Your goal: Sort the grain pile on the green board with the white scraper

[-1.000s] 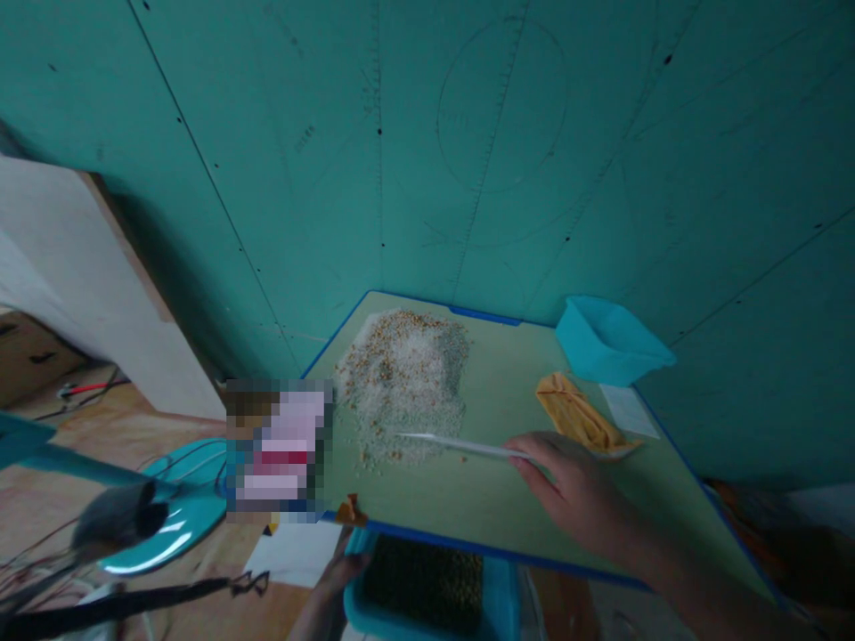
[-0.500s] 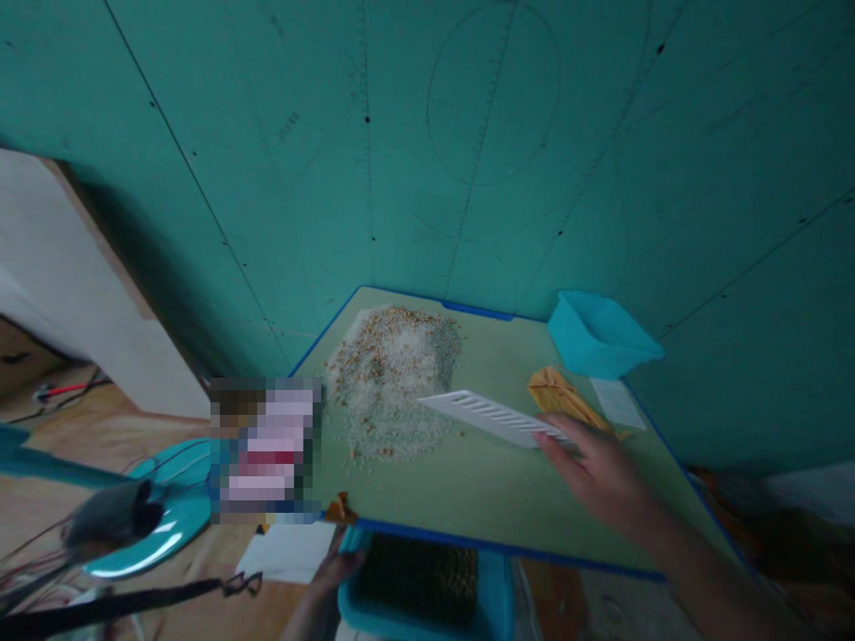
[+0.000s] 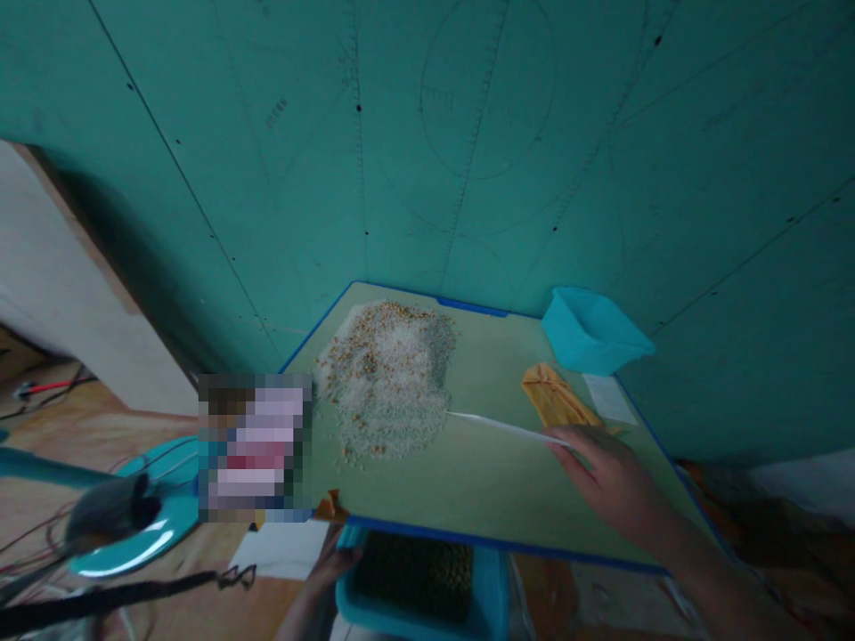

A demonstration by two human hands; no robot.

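Note:
My right hand (image 3: pixel 611 472) is closed on one end of a flat white slotted plate (image 3: pixel 498 425), its fingers pinching it. The plate is seen almost edge-on, and its far end reaches the right edge of a pile of white grains mixed with orange-brown kernels (image 3: pixel 394 365). This pile lies on a pale green board with a blue rim (image 3: pixel 498 499). Below the board's near edge, my left hand (image 3: pixel 342 563) is at the left rim of a turquoise basin (image 3: pixel 492 605) holding dark and tan grains. Its fingers appear wrapped round the rim, partly hidden.
A turquoise tub (image 3: pixel 591 334) stands at the board's far right corner. Beside it lie a folded yellow-orange cloth-like piece (image 3: pixel 557 396) and white paper (image 3: pixel 609 398). A brown scrap (image 3: pixel 332 506) sits at the near-left edge. A green wall (image 3: pixel 434 178) rises behind.
The white slotted plate has turned from showing its slots to nearly edge-on. Its tip has moved slightly right and down. My left hand stays at the basin.

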